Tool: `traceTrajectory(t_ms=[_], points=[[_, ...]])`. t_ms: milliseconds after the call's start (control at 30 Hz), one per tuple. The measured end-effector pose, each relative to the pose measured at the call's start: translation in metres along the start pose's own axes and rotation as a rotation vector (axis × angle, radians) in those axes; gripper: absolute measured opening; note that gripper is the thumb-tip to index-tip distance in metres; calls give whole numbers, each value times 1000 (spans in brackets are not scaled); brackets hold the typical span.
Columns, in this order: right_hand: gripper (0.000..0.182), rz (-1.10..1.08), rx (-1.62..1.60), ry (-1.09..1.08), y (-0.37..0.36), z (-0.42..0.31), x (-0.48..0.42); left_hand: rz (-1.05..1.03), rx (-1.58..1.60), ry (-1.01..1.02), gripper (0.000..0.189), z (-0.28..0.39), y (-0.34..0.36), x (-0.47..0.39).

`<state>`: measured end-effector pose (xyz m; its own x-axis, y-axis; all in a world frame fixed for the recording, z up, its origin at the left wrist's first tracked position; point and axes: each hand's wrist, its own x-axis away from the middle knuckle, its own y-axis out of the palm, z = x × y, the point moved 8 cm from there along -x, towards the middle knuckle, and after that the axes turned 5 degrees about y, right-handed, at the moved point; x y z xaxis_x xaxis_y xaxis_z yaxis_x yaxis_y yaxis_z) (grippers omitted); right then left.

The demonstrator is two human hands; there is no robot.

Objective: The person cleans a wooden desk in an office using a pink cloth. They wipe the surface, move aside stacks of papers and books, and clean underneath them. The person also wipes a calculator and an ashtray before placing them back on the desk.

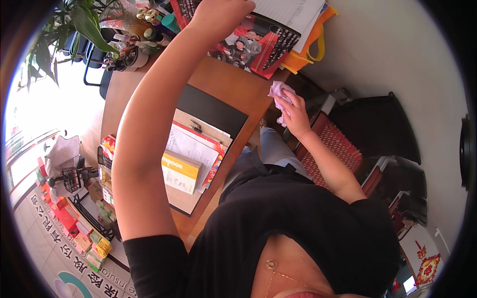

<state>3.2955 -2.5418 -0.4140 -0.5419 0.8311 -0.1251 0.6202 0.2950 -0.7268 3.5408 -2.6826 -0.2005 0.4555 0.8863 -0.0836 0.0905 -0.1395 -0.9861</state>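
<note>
My right hand point(296, 113) grips a crumpled lilac cloth point(281, 93) in the air, just past the desk's right edge. At the top of the picture my left hand point(221, 11) reaches over a folder or album printed with a group photo point(242, 50). Lined paper sheets point(285, 13) lie by its fingertips. The frame's top edge cuts off part of this hand, so its grip is unclear. Beneath my left forearm is a dark desk pad point(212, 110) bearing a yellow-and-white notebook point(182, 173), handwritten papers and a pen point(195, 126).
A pen holder point(136, 57) and leafy plant point(87, 26) stand at the wooden desk's point(231, 80) far left. An orange bag point(298, 61) rests behind the papers. Chairs, one with a red woven cushion point(329, 152), line the right. Several small boxes point(69, 218) sit at left.
</note>
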Motion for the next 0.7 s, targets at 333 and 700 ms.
traceTrajectory(t_ms=[333, 700], points=[[54, -30, 41, -182, -8, -75, -9, 522, 464, -344, 21, -9, -11, 110], [43, -70, 224, -443, 166, -132, -142, 420, 1036, -1075, 9, 118, 94, 375]])
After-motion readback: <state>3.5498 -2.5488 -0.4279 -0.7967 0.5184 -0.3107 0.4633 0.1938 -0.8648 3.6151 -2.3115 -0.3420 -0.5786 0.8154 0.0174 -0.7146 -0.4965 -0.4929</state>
